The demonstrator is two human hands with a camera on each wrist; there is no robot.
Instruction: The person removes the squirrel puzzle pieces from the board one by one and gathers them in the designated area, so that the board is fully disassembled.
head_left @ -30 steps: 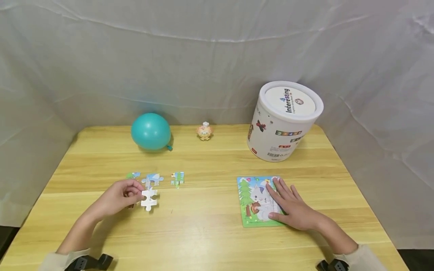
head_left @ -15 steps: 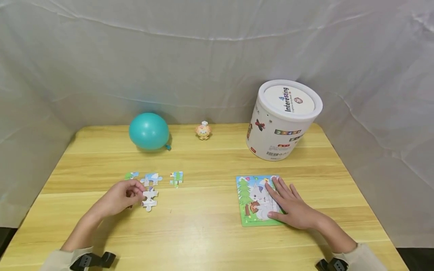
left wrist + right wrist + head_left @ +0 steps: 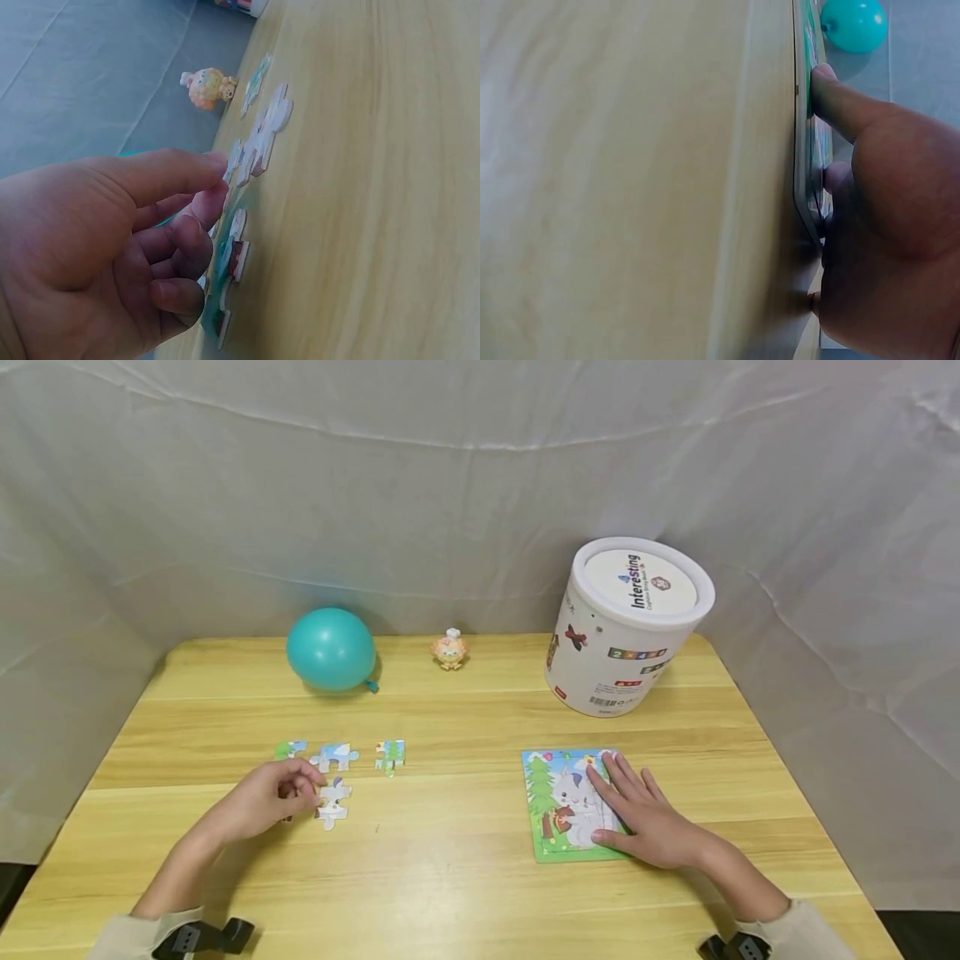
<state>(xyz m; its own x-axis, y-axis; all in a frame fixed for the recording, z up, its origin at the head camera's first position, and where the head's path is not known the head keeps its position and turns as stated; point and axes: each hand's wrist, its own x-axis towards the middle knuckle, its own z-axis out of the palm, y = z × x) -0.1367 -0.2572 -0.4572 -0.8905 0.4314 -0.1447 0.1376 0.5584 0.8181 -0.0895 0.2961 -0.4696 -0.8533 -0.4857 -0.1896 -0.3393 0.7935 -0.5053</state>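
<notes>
My left hand (image 3: 270, 797) is low over the table's left side, thumb and index finger pinching the left edge of a puzzle piece (image 3: 334, 805) with a grey-white print. This piece lies flat or nearly so in the head view; in the left wrist view its edge is right at the fingertips (image 3: 216, 163). Just behind it sits a blue-and-white piece (image 3: 334, 757), and a green-and-blue one (image 3: 390, 756) lies to the right. Another piece (image 3: 291, 749) shows partly past my knuckles. My right hand (image 3: 651, 822) rests flat, fingers spread, on a picture puzzle board (image 3: 555, 802) showing a cartoon animal.
A teal balloon (image 3: 331, 649) lies at the back left of the wooden table (image 3: 450, 718). Beside it, near the back edge, stands a small figurine (image 3: 450, 650) with a white hat. A large white lidded bucket (image 3: 626, 635) stands at the back right. Grey cloth (image 3: 465, 502) hangs behind.
The grey-white puzzle piece has gone from tilted and shiny to lying flatter, its print now showing, and has shifted slightly right with my left fingers. My right hand keeps its place.
</notes>
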